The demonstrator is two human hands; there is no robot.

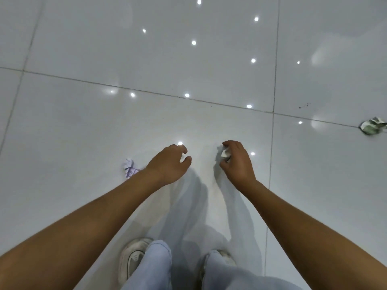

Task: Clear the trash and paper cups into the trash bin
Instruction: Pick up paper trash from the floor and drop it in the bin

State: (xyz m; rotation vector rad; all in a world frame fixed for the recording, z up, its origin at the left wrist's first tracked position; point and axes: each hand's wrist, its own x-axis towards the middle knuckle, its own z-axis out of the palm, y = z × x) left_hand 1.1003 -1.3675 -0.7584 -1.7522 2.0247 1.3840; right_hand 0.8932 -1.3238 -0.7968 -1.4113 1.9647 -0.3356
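A crumpled lilac paper wad (129, 167) lies on the glossy white tiled floor (83, 126), just left of your left wrist. Your left hand (167, 162) hovers with fingers loosely curled, holding nothing. Your right hand (236, 162) pinches a small crumpled white paper scrap (225, 153). Far right, a green-and-white crumpled wrapper (372, 128) lies on the floor.

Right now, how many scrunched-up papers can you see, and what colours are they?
White paper, pinched in the right hand: 1
Purple paper on the floor, beside the left hand: 1
Green and white paper on the floor, far right: 1
Total: 3
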